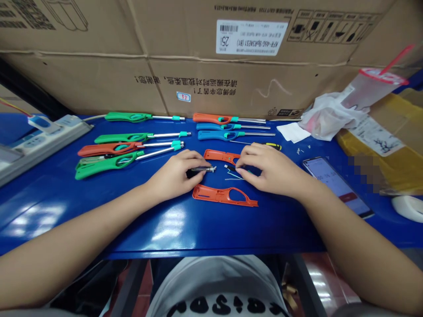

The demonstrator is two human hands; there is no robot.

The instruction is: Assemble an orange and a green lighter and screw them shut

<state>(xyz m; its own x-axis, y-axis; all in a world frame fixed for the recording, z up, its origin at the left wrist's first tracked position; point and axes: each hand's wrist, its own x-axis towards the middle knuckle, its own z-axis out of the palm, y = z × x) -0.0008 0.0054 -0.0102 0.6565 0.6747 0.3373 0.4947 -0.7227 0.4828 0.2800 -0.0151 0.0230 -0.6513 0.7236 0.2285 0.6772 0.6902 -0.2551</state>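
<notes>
Left hand (pixel 175 175) pinches metal part (pixel 202 168), right hand (pixel 266 167) pinches black part (pixel 231 168), both nearly closed; best grip lightly, wire (pixel 233 175) beside right fingers slack.

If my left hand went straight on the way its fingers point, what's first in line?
Your left hand would probably meet the white-tipped piece at your right hand's fingertips first, though depth is hard to judge.

Glossy worktop (pixel 231 233), smooth plastic casing halves (pixel 220 197), shiny metal lighter tubes (pixel 253 120), matt cardboard box (pixel 115 83), matt cloth shirt (pixel 211 277)
</notes>
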